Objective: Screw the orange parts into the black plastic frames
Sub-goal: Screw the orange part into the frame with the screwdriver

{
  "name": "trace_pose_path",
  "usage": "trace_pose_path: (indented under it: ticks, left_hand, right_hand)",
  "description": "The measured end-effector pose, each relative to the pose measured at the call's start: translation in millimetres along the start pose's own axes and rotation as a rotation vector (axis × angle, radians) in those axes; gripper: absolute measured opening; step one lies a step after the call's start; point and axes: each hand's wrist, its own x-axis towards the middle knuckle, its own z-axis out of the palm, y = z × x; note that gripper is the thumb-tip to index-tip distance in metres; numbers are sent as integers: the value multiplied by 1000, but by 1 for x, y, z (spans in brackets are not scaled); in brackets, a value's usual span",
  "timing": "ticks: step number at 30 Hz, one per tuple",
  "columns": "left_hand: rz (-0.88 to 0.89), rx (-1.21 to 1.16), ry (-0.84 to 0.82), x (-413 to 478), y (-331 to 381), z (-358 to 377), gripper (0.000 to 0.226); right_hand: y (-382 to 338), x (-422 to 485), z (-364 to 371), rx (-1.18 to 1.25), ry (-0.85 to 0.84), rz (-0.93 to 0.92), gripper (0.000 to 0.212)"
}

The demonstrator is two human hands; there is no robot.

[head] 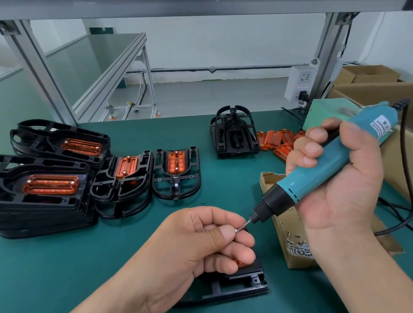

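While the right hand (338, 176) grips the teal electric screwdriver (327, 160), the left hand (206, 242) pinches a small silver screw (236, 230) at its bit, above a black plastic frame (233, 283).

Green bench (60, 271): at far left sit two stacks (35, 198) of black frames with orange parts fitted. Just right of them, two fitted frames (175, 174) lie flat. At the back stands a bare frame (233, 133), loose orange parts (277, 139) touching it. On the right a screw box (280, 227), and near the front one frame (238, 284).
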Motion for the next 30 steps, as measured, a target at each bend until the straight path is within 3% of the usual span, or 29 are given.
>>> trace_pose_path:
  ticks: [30]
  left_hand:
    - [19, 24, 10, -1, 1, 0, 12]
  right_hand:
    - [5, 0, -4, 5, 42, -4, 12]
